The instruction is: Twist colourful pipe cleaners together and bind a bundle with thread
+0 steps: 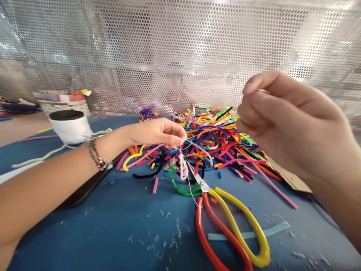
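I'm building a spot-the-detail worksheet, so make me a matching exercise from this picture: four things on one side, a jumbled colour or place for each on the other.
Things
1. scissors
2. white container
3. pale blue strip
4. pink-and-white piece

Colours and places
A. just below the left hand
B. lying flat, partly covered by a yellow handle
C. one side red, the other side yellow, at the grip end
D. black on top, standing left of the left hand

Right pairs: 1-C, 2-D, 3-B, 4-A
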Demonstrator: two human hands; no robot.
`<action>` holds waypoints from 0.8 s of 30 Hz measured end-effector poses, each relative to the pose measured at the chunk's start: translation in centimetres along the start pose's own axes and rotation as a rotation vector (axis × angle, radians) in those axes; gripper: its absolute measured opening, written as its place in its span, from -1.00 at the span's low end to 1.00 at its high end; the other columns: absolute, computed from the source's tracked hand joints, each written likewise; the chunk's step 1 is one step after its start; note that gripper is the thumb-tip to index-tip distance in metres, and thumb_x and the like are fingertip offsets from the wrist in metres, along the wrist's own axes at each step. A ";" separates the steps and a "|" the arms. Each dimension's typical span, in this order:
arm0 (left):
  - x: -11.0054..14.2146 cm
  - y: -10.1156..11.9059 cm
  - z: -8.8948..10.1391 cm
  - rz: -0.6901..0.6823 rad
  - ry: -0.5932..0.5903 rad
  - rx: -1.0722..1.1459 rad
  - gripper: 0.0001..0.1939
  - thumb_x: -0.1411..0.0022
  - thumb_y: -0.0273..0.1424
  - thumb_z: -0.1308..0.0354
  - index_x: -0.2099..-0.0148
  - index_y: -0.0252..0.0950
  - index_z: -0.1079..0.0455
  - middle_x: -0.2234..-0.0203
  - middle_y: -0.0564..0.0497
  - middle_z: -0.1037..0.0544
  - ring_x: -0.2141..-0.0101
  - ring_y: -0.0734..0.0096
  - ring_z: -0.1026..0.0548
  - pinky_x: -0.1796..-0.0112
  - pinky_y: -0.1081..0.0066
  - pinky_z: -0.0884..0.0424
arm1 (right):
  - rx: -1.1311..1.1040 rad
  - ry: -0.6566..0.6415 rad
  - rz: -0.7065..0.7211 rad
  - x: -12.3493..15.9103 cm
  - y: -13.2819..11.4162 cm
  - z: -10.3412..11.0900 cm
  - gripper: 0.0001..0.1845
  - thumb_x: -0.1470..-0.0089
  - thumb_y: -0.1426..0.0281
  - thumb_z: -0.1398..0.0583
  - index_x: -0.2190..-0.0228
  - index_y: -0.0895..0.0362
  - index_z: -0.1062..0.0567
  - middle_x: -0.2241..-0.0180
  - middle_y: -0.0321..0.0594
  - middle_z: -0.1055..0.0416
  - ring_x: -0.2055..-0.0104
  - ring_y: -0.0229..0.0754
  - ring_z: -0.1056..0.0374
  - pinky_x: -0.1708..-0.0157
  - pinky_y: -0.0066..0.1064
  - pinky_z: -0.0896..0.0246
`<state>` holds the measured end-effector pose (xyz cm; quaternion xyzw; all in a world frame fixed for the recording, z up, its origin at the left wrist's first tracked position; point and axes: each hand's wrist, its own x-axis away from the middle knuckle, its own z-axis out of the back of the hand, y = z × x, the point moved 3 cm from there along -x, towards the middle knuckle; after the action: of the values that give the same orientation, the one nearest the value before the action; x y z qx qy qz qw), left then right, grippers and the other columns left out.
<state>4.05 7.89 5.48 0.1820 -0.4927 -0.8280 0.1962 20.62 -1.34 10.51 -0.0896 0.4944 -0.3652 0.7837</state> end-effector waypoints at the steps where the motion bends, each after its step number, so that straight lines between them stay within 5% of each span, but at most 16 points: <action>1: 0.1 0.0 0.4 0.002 0.027 -0.022 -0.91 0.03 -0.48 -0.15 0.55 -0.34 -0.33 0.67 0.13 -0.30 0.64 0.67 -0.18 0.60 0.62 -0.10 | 0.162 -0.011 0.062 0.0 0.2 0.2 -0.86 -0.09 0.51 0.03 0.36 0.09 -0.29 0.66 -0.41 0.00 0.65 -0.40 0.05 0.67 -0.48 0.12; 6: 0.8 0.3 2.8 0.005 0.205 -0.094 -0.90 0.06 -0.50 -0.18 0.57 -0.36 -0.35 0.68 0.12 -0.31 0.64 0.64 -0.24 0.57 0.61 -0.15 | 0.854 -0.109 0.477 0.3 0.8 -0.6 -0.86 -0.07 0.46 -0.04 0.32 0.12 -0.38 0.57 -0.26 -0.24 0.51 -0.27 -0.16 0.57 -0.40 0.00; 9: 1.1 0.4 3.9 -0.047 0.294 -0.031 -0.89 0.07 -0.53 -0.20 0.57 -0.37 -0.33 0.63 0.09 -0.36 0.54 0.58 -0.34 0.46 0.59 -0.25 | 1.007 -0.132 0.518 0.3 1.3 -1.0 -0.82 -0.06 0.46 -0.05 0.55 0.11 -0.36 0.62 -0.26 -0.16 0.51 -0.25 -0.14 0.59 -0.40 0.08; 13: 1.1 0.1 4.7 -0.224 0.371 0.344 -0.89 -0.04 -0.51 -0.12 0.51 -0.34 -0.29 0.39 0.03 -0.45 0.28 0.47 -0.43 0.23 0.47 -0.33 | 0.958 -0.115 0.480 -0.2 2.1 -0.6 -0.72 -0.08 0.41 -0.04 0.64 0.12 -0.30 0.61 -0.25 -0.14 0.52 -0.27 -0.10 0.58 -0.41 0.08; 16: 1.0 -0.2 4.9 -0.321 0.405 0.624 -0.82 -0.15 -0.50 0.02 0.50 -0.33 -0.25 0.53 0.10 -0.42 0.39 0.54 -0.45 0.25 0.42 -0.38 | 0.827 -0.146 0.459 -0.8 3.0 0.2 -0.75 -0.07 0.39 -0.04 0.61 0.13 -0.30 0.60 -0.26 -0.17 0.53 -0.29 -0.10 0.56 -0.43 0.03; 19: 0.9 -0.1 4.7 -0.304 0.371 0.683 -0.76 -0.18 -0.50 0.04 0.54 -0.32 -0.18 0.71 0.18 -0.24 0.58 0.62 -0.37 0.36 0.48 -0.39 | 0.698 -0.105 0.397 -1.3 3.7 1.0 -0.74 -0.04 0.45 -0.04 0.66 0.12 -0.23 0.62 -0.30 -0.16 0.58 -0.33 -0.08 0.58 -0.45 0.04; 24: 0.8 0.0 4.5 -0.249 0.331 0.591 -0.75 -0.16 -0.44 -0.04 0.55 -0.31 -0.16 0.73 0.19 -0.06 0.65 0.66 -0.24 0.53 0.61 -0.30 | 0.601 -0.135 0.351 -1.4 4.1 1.1 -0.73 0.01 0.50 -0.05 0.69 0.12 -0.16 0.64 -0.32 -0.13 0.59 -0.35 -0.07 0.57 -0.46 0.03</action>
<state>1.13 10.80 7.37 0.4212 -0.6463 -0.6267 0.1102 23.22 2.30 9.97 0.2075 0.3200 -0.3472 0.8567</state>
